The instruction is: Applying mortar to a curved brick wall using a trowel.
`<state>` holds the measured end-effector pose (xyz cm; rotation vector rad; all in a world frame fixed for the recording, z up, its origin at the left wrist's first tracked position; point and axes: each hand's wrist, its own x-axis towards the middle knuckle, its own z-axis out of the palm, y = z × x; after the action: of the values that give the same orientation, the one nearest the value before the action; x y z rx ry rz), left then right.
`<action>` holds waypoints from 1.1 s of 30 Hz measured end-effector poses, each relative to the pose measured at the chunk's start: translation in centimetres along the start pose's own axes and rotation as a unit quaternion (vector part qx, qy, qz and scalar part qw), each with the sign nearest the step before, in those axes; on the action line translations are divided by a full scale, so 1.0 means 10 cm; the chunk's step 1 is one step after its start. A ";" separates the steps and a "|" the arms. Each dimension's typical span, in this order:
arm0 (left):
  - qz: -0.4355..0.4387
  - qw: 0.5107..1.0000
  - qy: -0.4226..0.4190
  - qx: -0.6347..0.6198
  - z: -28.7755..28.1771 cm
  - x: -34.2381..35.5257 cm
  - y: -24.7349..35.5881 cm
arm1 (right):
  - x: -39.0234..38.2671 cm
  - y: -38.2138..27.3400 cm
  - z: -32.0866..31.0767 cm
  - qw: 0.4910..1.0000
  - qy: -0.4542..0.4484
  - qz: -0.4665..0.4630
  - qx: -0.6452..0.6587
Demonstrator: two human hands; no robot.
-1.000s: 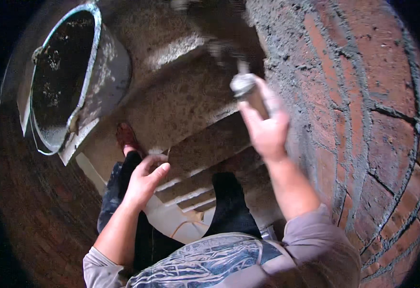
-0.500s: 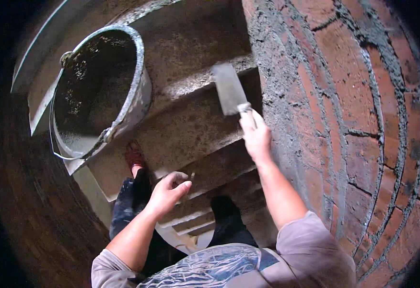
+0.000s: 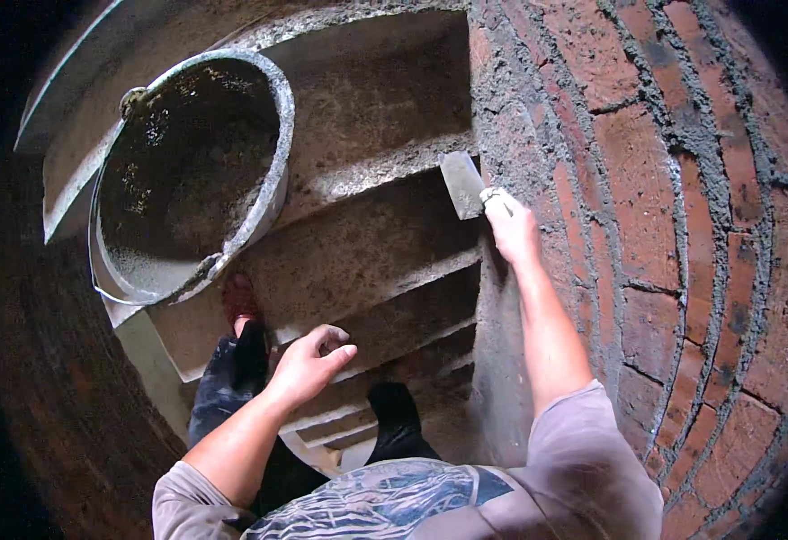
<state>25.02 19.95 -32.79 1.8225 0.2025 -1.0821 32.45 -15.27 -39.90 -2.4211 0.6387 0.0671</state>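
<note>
A trowel (image 3: 462,185) with a flat, roughly rectangular metal blade is gripped by its handle in my right hand (image 3: 514,228). Its blade tilts up and to the left beside the lower part of the brick wall (image 3: 650,211), above the edge of a step; whether it touches the wall I cannot tell. Held low in front of my body, my left hand (image 3: 308,367) has its fingers loosely curled and the thumb apart, with nothing visible in it. Grey mortar (image 3: 513,135) coats the wall's lower strip and fills the joints between the bricks.
A large bucket (image 3: 277,171) with a wire handle and dark, mortar-smeared inside stands on the stairs at the left. Concrete steps (image 3: 367,247) run down under me. My left foot, in a red shoe (image 3: 240,300), rests on a step near the bucket.
My right hand has moved right with the trowel, bringing the blade lower and closer to the wall. The view has shifted slightly. My left hand keeps nearly the same pose.
</note>
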 end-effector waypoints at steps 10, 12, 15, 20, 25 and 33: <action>0.033 0.998 -0.035 0.049 0.09 0.07 0.12 | -0.19 -0.12 -0.02 1.000 0.005 0.028 0.009; 0.029 0.997 -0.043 0.065 0.09 0.06 0.11 | -0.21 -0.12 0.01 0.998 0.001 0.043 -0.048; 0.014 0.998 -0.043 0.043 0.07 0.04 0.10 | -0.15 -0.09 0.13 0.999 -0.012 0.009 -0.049; 0.019 0.998 -0.051 0.039 0.14 0.02 0.14 | 0.59 -0.29 0.30 0.997 0.039 0.054 0.046; 0.017 0.999 -0.018 0.030 -0.06 -0.03 0.07 | 0.16 -0.45 0.36 0.964 -0.004 0.047 0.260; 0.041 0.999 -0.011 -0.027 -0.09 0.05 0.02 | 0.25 -0.21 0.81 0.997 -0.035 -0.066 -0.009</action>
<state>25.98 20.40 -32.94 1.7544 0.1411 -1.0300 36.48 -10.13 -45.69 -2.4596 0.4485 0.1023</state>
